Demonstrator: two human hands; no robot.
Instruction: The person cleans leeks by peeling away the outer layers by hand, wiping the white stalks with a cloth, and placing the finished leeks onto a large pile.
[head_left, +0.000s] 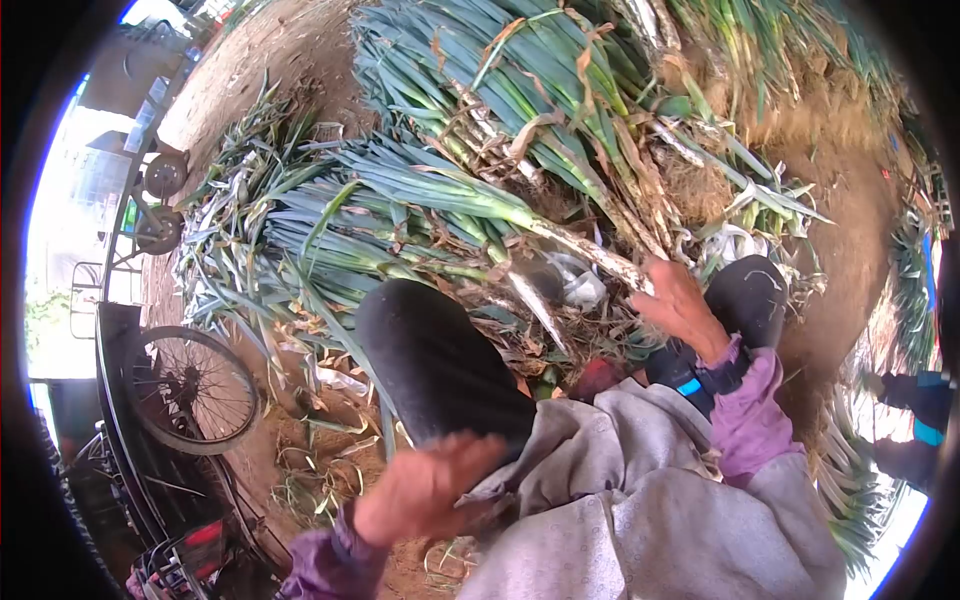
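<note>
My right hand (pixel 678 300) is closed around the dirty white stalk end of a long leek (pixel 470 195) whose green leaves stretch up and to the left. It lies across a big heap of leeks (pixel 520 90) on the ground in front of my knees. My left hand (pixel 425 485) hovers low at the left with its fingers spread, blurred, holding nothing, just beside my left knee (pixel 420 340) in dark trousers. Purple sleeves cover both wrists.
Bare dirt ground (pixel 260 60) surrounds the heap. A bicycle wheel (pixel 190 390) and a metal cart frame (pixel 130 210) stand at the left. Dry trimmings litter the ground between my knees. Another person's dark sleeve (pixel 915 395) shows at the far right beside more leeks (pixel 915 290).
</note>
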